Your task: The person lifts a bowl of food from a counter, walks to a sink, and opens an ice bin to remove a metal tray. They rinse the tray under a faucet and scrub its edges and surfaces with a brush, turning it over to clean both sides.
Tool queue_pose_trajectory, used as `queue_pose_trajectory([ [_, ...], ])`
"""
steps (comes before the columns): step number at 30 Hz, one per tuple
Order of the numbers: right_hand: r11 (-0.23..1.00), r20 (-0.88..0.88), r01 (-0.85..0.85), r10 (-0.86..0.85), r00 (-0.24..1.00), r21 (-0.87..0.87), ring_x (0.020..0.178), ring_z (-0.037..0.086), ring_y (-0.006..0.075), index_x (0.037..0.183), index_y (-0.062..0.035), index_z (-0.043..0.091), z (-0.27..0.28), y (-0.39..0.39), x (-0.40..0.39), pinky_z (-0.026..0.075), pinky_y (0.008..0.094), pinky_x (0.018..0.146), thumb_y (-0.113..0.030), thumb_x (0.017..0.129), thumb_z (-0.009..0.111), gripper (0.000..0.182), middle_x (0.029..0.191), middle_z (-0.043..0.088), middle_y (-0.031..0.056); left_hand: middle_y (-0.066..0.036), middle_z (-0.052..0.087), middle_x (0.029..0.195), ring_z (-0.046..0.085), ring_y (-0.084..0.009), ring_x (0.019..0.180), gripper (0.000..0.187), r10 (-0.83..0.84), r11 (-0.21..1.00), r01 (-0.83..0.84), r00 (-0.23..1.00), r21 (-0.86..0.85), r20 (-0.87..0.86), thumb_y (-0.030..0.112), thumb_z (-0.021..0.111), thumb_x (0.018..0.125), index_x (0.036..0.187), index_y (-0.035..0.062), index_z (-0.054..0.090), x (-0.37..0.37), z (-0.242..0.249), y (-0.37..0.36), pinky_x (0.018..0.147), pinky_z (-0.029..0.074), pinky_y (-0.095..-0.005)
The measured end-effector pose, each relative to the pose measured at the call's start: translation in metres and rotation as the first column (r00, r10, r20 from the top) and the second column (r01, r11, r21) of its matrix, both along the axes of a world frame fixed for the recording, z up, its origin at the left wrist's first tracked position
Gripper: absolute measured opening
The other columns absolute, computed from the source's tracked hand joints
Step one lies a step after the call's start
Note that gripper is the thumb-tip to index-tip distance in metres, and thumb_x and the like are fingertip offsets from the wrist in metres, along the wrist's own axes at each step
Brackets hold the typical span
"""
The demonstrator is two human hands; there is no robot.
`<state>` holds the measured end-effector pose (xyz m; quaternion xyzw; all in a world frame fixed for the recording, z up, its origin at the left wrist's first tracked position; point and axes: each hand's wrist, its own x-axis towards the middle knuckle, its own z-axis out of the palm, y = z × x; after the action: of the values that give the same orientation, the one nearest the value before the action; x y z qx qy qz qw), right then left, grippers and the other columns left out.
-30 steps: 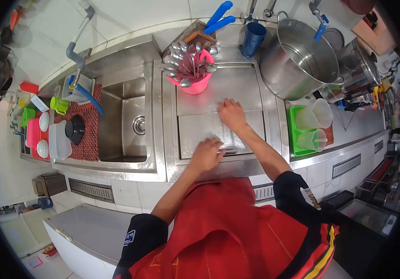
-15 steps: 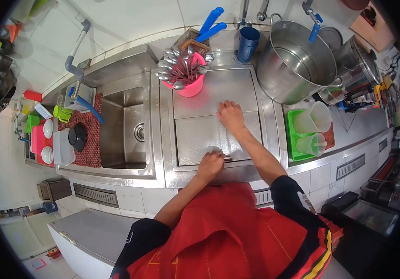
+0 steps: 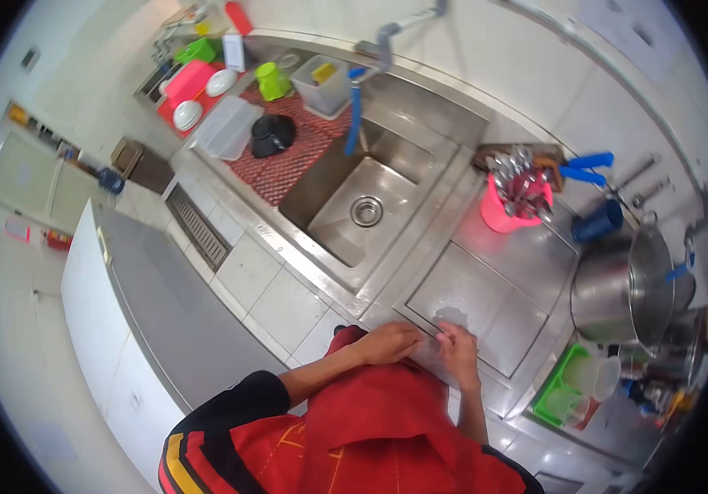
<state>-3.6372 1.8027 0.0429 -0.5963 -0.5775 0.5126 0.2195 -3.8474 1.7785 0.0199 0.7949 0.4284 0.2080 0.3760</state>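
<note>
My left hand (image 3: 392, 342) is at the counter's front edge, just above my red apron (image 3: 378, 412). Its fingers are curled together, and whatever may be in them is hidden. To its right, my right hand (image 3: 457, 349) hovers over the near edge of the flat steel cover (image 3: 473, 300). Its fingers are loosely bent and apart, with nothing visible in them. On the cover's far part stands a pink container (image 3: 506, 216) filled with metal spoons (image 3: 521, 177).
Left of the cover lies a steel sink (image 3: 345, 202) with a blue hose (image 3: 355, 119). Beyond are a black bowl (image 3: 272, 134) and a clear plastic box (image 3: 228, 128) by a red mat (image 3: 267, 174). At right stand a large pot (image 3: 609, 292) and a green tray (image 3: 558, 387).
My view has swung left toward the sink and grey-topped cabinet. Both hands have left their places on the steel cover and drawn back toward my body, near the front edge.
</note>
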Motion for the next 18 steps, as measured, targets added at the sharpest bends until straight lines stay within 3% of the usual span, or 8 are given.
queue_pose_trajectory([
  [5, 0.881, 0.157, -0.433, 0.408, 0.899, 0.193, 0.071, 0.062, 0.0419, 0.094, -0.0029, 0.065, 0.002, 0.031, -0.064, 0.048, 0.0472, 0.066, -0.019, 0.096, 0.053, 0.021, 0.079, 0.065, 0.0209, -0.02, 0.066, 0.096, 0.064, -0.0363, 0.093, 0.025, 0.19, 0.947, -0.18, 0.982, -0.265, 0.012, 0.021, 0.055, 0.095, 0.108, 0.0013, 0.063, -0.085, -0.013, -0.051, 0.083, 0.051, -0.0424],
  [7, 0.791, 0.189, -0.559, 0.526, 0.829, 0.249, 0.078, 0.061, 0.0447, 0.095, -0.0039, 0.064, 0.006, 0.044, -0.102, 0.047, 0.049, 0.069, -0.022, 0.097, 0.051, 0.023, 0.081, 0.065, 0.0222, -0.02, 0.068, 0.099, 0.065, -0.0345, 0.095, 0.026, 0.32, 0.864, -0.302, 0.947, -0.403, -0.022, 0.021, 0.054, 0.094, 0.109, 0.001, 0.063, -0.129, -0.067, -0.078, 0.084, 0.051, -0.0412],
  [9, 0.721, 0.141, -0.629, 0.618, 0.774, 0.292, 0.083, 0.059, 0.047, 0.096, -0.0046, 0.064, 0.018, 0.058, -0.154, 0.047, 0.0503, 0.073, -0.023, 0.097, 0.05, 0.023, 0.084, 0.064, 0.0234, -0.021, 0.069, 0.097, 0.067, -0.0362, 0.092, 0.027, 0.595, 0.715, -0.531, 0.803, -0.454, -0.002, 0.02, 0.055, 0.091, 0.105, 0.0, 0.065, -0.178, -0.139, -0.121, 0.082, 0.052, -0.0424],
  [11, 0.67, 0.207, -0.694, 0.663, 0.719, 0.265, 0.083, 0.06, 0.046, 0.097, -0.0046, 0.063, 0.023, 0.061, -0.213, 0.047, 0.0499, 0.074, -0.023, 0.096, 0.05, 0.022, 0.084, 0.064, 0.0235, -0.022, 0.07, 0.095, 0.069, -0.0362, 0.084, 0.033, 0.771, 0.52, -0.796, 0.593, -0.31, -0.233, 0.023, 0.055, 0.089, 0.109, -0.001, 0.065, -0.231, -0.228, -0.185, 0.079, 0.054, -0.043],
  [12, 0.646, 0.236, -0.722, 0.682, 0.692, 0.25, 0.083, 0.06, 0.0456, 0.097, -0.0046, 0.062, 0.024, 0.059, -0.246, 0.047, 0.0498, 0.075, -0.022, 0.096, 0.049, 0.022, 0.084, 0.064, 0.0235, -0.021, 0.07, 0.097, 0.069, -0.0355, 0.087, 0.036, 0.81, 0.178, -0.908, 0.354, -0.38, -0.467, 0.026, 0.057, 0.088, 0.11, -0.0005, 0.064, -0.251, -0.239, -0.212, 0.081, 0.054, -0.041],
  [13, 0.64, 0.197, -0.72, 0.695, 0.692, 0.268, 0.083, 0.06, 0.0454, 0.095, -0.0042, 0.062, 0.025, 0.054, -0.281, 0.047, 0.0499, 0.074, -0.022, 0.095, 0.05, 0.022, 0.083, 0.064, 0.0235, -0.021, 0.07, 0.099, 0.069, -0.0348, 0.091, 0.039, 0.716, -0.184, -0.918, 0.12, -0.352, -0.688, 0.029, 0.059, 0.087, 0.111, 0.0, 0.063, -0.275, -0.247, -0.239, 0.083, 0.054, -0.039],
  [15, 0.633, 0.124, -0.714, 0.716, 0.687, 0.298, 0.082, 0.06, 0.0451, 0.09, -0.0035, 0.062, 0.025, 0.042, -0.348, 0.047, 0.0503, 0.073, -0.022, 0.094, 0.05, 0.022, 0.081, 0.064, 0.0235, -0.017, 0.071, 0.091, 0.07, -0.0309, 0.088, 0.037, 0.656, -0.635, -0.597, -0.081, -0.49, -0.751, 0.031, 0.061, 0.085, 0.105, 0.0015, 0.067, -0.338, -0.298, -0.297, 0.079, 0.055, -0.0409],
  [18, 0.516, 0.184, -0.807, 0.797, 0.576, 0.288, 0.079, 0.061, 0.0444, 0.084, -0.0026, 0.062, 0.006, 0.017, -0.449, 0.047, 0.0499, 0.07, -0.022, 0.094, 0.051, 0.024, 0.076, 0.063, 0.0222, -0.022, 0.071, 0.088, 0.069, -0.0374, 0.076, 0.037, 0.864, -0.26, -0.708, 0.133, -0.656, -0.485, 0.032, 0.057, 0.085, 0.09, -0.001, 0.072, -0.406, -0.25, -0.336, 0.077, 0.055, -0.0417],
])
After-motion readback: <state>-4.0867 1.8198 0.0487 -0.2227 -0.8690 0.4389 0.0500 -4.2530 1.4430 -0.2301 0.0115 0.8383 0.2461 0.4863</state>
